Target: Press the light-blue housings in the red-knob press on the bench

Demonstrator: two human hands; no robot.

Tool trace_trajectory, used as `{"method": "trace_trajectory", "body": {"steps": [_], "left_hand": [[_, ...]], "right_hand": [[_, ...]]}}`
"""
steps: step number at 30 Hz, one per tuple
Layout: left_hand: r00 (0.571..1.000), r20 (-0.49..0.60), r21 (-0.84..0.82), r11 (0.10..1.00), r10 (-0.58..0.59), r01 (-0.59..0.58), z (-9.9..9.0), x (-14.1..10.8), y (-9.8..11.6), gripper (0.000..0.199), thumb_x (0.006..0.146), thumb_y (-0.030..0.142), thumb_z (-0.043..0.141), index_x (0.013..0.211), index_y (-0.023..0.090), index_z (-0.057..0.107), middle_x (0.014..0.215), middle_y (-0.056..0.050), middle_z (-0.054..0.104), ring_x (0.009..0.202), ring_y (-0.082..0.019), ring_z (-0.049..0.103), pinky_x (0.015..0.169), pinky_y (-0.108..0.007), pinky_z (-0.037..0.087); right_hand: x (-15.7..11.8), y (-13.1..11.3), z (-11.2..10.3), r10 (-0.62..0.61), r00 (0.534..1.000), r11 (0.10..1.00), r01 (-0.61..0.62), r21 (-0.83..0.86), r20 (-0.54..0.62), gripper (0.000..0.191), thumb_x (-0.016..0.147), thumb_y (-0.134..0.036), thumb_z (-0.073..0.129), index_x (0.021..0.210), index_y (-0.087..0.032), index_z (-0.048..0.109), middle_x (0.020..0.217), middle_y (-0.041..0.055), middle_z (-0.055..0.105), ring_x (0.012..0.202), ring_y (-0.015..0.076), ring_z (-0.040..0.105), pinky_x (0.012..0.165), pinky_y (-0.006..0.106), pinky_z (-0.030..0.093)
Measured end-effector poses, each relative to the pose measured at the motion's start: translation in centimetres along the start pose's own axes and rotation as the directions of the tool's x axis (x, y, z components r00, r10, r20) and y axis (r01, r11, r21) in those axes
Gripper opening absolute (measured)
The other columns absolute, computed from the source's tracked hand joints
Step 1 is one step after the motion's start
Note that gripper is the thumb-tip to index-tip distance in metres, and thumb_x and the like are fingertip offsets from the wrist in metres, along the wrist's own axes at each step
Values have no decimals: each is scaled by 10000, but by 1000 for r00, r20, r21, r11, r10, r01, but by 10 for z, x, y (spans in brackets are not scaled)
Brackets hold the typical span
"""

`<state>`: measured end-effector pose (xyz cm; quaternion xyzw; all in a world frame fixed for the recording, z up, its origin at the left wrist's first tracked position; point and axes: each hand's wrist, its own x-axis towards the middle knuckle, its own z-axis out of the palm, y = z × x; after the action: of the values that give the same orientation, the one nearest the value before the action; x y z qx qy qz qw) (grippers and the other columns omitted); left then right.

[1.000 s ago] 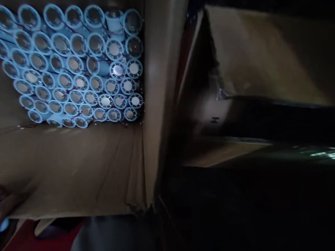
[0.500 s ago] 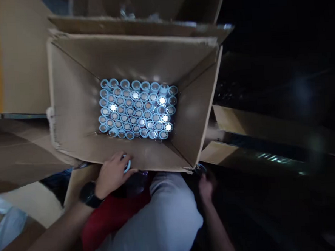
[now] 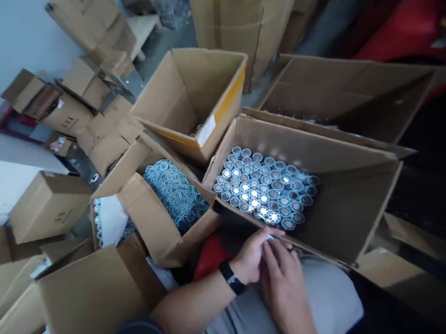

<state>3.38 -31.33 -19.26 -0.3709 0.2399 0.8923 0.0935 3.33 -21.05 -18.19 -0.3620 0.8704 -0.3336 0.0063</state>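
Observation:
My left hand (image 3: pixel 253 253), with a black watch on its wrist, meets my right hand (image 3: pixel 285 279) at the near edge of an open cardboard box (image 3: pixel 344 179). Between their closed fingers shows a small bit of light blue; most of that object is hidden. Inside the box, blue-rimmed cylinders (image 3: pixel 276 179) stand upright in packed rows, some with shiny ends. To the left, another carton (image 3: pixel 197 236) holds a loose heap of light blue rings (image 3: pixel 171 190).
Behind stands a tall open box (image 3: pixel 219 112) with yellow tape. An open carton (image 3: pixel 91 296) is at the near left, beside a box with a white sheet (image 3: pixel 113 219). More cartons (image 3: pixel 69 116) are stacked far left. A red object (image 3: pixel 407 29) is at the upper right.
The view has swung left, showing more cartons. My hands, apart before with the left holding a blue-ringed piece, have come together at the box's near edge.

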Motion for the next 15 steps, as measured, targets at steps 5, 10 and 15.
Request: {"method": "trace_trajectory", "body": {"steps": [5,10,15], "left_hand": [[882,-410,250,959,230,-134,-65,-36,49,410,825,503,626,1003,135,647,882,-74,655,742,-149,632,676,-256,501],[702,-561,534,839,440,-99,-146,-34,127,319,981,375,500,1211,161,554,1083,-77,619,875,-155,629,742,-309,550],[672,-345,890,455,655,14,-167,-31,170,350,946,367,600,1227,159,575,1207,-95,605,1027,-215,627,869,-413,561]], "right_hand": [[-17,-45,33,103,991,981,-116,153,87,405,968,-240,377,1340,-181,523,1390,128,493,1277,232,509,1027,412,479],[-24,-46,50,236,939,912,-303,276,248,372,901,-257,407,1172,-186,652,1188,103,625,1097,213,630,970,384,539],[2,-46,65,368,859,741,-502,446,355,382,843,-259,446,1137,-159,667,1164,126,633,1101,229,619,1018,407,513]]}}
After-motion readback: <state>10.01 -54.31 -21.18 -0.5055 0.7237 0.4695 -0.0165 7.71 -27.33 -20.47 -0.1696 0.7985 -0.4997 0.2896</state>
